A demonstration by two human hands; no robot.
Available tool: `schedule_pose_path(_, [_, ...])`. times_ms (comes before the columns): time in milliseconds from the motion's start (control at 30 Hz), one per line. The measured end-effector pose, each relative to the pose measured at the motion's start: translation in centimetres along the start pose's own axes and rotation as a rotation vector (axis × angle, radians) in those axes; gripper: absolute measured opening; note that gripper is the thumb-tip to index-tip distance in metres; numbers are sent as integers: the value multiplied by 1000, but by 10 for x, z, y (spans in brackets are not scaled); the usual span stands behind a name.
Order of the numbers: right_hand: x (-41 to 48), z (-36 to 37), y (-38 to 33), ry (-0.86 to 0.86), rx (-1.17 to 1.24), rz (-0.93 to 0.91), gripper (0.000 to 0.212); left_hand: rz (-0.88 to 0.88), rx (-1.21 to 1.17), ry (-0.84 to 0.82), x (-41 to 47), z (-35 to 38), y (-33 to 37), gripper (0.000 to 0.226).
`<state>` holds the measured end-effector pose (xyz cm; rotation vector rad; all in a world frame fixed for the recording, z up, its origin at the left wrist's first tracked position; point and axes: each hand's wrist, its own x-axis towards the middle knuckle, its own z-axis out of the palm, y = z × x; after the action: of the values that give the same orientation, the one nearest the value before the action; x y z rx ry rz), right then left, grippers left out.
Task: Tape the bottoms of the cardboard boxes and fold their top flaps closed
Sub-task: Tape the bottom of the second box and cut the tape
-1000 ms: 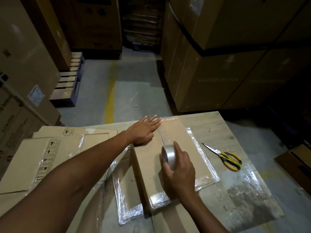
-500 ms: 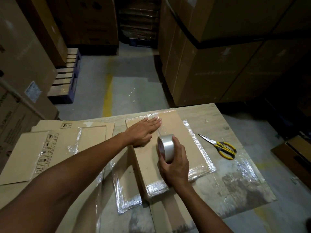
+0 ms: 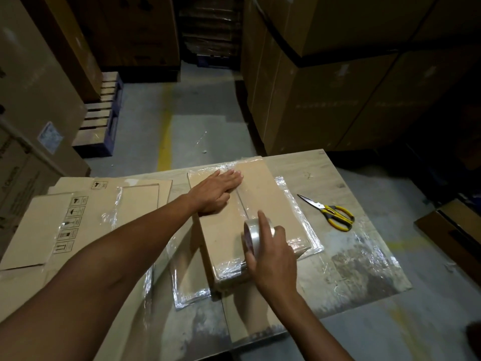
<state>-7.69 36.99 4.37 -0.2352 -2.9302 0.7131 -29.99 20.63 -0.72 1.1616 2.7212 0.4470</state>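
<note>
A tape roll [image 3: 253, 237], clear and glossy, is gripped by the right hand [image 3: 270, 259] at the near end of the box [image 3: 223, 238], which lies on a table [image 3: 312, 175]. Toward the box's far end, the left hand [image 3: 216, 194] is pressed flat, fingers straight, beside the seam. The box is judged light, stiff and smooth, best steadied on its flaps. Scissors [image 3: 330, 213] lie right of the box.

Brown cardboard box [image 3: 222, 237] lies flat, seam up & apparently taped; clear tape roll [image 3: 253, 237] stands on edge at its near end.
</note>
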Motion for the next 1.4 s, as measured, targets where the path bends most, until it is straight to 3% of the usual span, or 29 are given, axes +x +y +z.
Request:
schedule_pose_path(133, [-22, 23, 19, 163, 307, -53, 94, 23, 39, -11, -9, 8, 8, 72])
schedule_pose_path(400, [-21, 33, 25, 219, 307, -67, 96, 146, 21, 8, -20, 17, 32, 76])
schedule_pose_path(533, [-23, 11, 16, 115, 180, -24, 94, 134, 101, -25, -19, 20, 30, 80])
schedule_pose_path(800, [-25, -34, 9, -134, -99, 45, 68, 118, 113, -52, -20, 16, 33, 83])
schedule_pose_path(1067, [-34, -42, 15, -326, -215, 27, 80, 98, 98, -67, -20, 16, 33, 80])
schedule_pose_path(1400, [-43, -20, 37, -365, -235, 9, 82, 91, 103, -59, -20, 17, 36, 79])
